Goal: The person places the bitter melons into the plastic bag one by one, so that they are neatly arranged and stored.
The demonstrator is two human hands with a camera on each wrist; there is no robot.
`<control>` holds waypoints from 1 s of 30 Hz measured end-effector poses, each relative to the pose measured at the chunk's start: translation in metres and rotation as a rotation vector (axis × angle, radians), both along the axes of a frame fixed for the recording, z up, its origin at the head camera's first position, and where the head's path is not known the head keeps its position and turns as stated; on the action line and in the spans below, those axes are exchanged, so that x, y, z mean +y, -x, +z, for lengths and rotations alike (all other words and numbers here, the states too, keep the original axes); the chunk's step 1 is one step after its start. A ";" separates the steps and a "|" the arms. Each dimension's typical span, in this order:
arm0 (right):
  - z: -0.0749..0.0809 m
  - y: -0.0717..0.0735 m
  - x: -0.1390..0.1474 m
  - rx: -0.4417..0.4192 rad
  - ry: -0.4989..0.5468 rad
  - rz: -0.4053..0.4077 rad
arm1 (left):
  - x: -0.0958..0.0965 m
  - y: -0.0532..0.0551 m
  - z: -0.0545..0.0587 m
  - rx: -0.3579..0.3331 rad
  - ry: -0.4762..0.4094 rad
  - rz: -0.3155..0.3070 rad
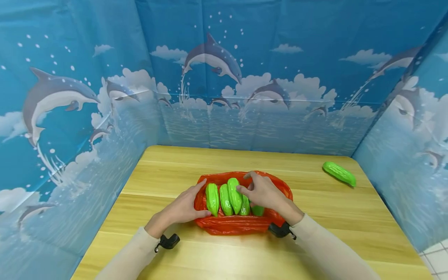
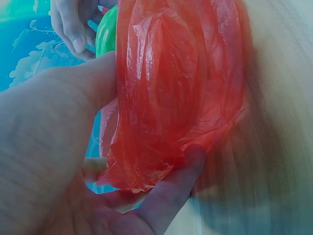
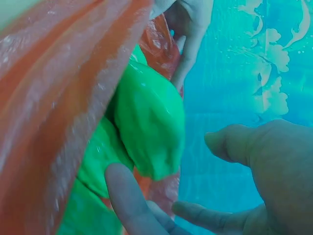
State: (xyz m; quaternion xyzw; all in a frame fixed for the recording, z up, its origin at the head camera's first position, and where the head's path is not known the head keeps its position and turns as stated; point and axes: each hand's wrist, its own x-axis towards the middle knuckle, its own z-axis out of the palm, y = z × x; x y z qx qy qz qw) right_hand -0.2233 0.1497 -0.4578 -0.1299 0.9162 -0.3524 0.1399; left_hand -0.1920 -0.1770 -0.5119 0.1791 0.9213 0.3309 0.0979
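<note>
A red plastic bag (image 1: 231, 225) lies with its mouth spread, holding several glossy, ridged green bitter melons (image 1: 212, 199) side by side. My left hand (image 1: 182, 206) grips the bag's left end. In the left wrist view, its thumb hooks over the rim and its fingers (image 2: 171, 196) support the red film from outside. Over the bag's right half is my right hand (image 1: 267, 192), its thumb close to the uppermost bitter melon (image 1: 234, 196). The right wrist view shows this hand's thumb and fingers (image 3: 124, 196) spread apart, with one fingertip right at a bitter melon (image 3: 151, 117).
One more bitter melon (image 1: 339, 174) lies alone at the back right of the wooden table (image 1: 350, 233). Blue dolphin-print sheets (image 1: 245, 128) rise along the table's back and both sides. Each wrist carries a small black camera (image 1: 280, 230).
</note>
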 end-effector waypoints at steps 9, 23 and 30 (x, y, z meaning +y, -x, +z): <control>0.019 0.007 0.031 0.163 0.021 0.008 | -0.002 0.001 0.003 0.013 0.009 0.009; 0.027 0.040 0.141 0.423 -0.047 -0.078 | 0.003 -0.003 0.000 -0.001 0.001 0.003; 0.005 0.058 0.194 0.455 -0.071 -0.103 | 0.002 -0.003 -0.001 -0.002 0.014 0.014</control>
